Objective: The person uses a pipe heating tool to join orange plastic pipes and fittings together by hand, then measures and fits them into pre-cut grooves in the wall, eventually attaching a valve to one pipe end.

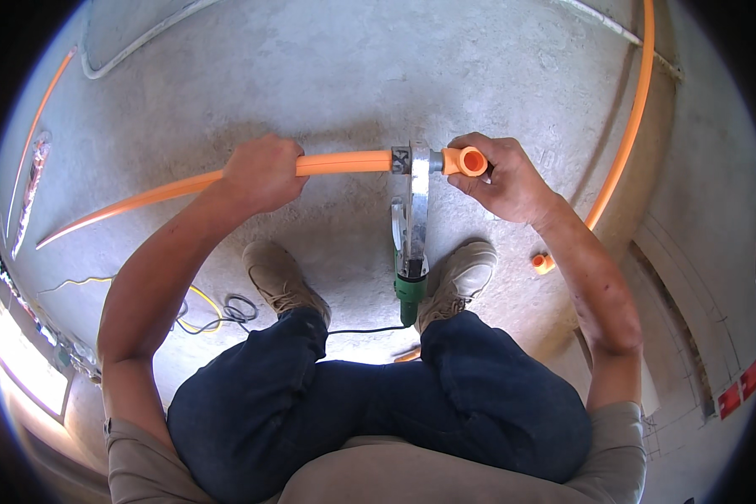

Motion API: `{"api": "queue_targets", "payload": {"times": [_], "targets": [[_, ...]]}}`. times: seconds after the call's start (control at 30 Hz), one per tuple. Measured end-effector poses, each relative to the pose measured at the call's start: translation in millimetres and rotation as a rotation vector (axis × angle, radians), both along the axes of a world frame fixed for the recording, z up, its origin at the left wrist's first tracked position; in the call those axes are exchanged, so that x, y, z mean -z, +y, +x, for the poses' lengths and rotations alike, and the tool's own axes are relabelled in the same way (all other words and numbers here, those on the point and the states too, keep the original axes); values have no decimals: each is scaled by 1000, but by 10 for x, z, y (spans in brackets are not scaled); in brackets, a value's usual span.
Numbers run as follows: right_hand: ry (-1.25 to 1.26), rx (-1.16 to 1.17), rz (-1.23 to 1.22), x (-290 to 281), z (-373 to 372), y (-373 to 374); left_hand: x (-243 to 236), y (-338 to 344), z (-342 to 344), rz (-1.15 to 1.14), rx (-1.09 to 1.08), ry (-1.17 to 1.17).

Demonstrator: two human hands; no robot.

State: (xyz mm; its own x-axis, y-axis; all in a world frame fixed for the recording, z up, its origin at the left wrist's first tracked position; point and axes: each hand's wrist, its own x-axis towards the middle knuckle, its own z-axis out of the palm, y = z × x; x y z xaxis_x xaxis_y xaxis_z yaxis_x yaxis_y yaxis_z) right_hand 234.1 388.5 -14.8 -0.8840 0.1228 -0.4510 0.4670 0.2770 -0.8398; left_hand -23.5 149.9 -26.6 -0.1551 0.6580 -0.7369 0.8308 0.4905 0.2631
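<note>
My left hand is wrapped round a long orange plastic pipe, which runs out to the left. The pipe's right end meets the dark round die on one side of a pipe welding iron. On the other side, an orange pipe fitting with a round opening facing up sits on the opposite die. My right hand grips that fitting, thumb and fingers around its outer end. The iron stands between my shoes, its metal plate upward and its green handle toward me.
A small orange fitting lies on the concrete floor beside my right forearm. Another long orange pipe curves along the right. Black cable and yellow cord lie coiled near my left shoe. A slot is cut at the lower right.
</note>
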Motion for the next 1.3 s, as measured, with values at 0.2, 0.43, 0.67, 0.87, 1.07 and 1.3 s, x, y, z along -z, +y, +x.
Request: {"api": "queue_targets", "payload": {"times": [0.2, 0.43, 0.67, 0.87, 1.07, 1.3], "targets": [[-32, 31, -25, 6, 6, -26, 16, -17, 14, 18, -13, 17], [-38, 34, -31, 16, 2, -33, 10, -27, 25, 46, -12, 24], [-96, 26, -38, -5, -13, -32, 7, -25, 40, 59, -4, 37], [-95, 35, -49, 30, -6, -34, 30, -34, 44, 58, -3, 45], [-139, 50, -56, 37, -5, -42, -16, 10, 55, 16, -1, 37], [-188, 85, -116, 44, -4, -40, -7, -10, 69, 65, 10, 60]]}}
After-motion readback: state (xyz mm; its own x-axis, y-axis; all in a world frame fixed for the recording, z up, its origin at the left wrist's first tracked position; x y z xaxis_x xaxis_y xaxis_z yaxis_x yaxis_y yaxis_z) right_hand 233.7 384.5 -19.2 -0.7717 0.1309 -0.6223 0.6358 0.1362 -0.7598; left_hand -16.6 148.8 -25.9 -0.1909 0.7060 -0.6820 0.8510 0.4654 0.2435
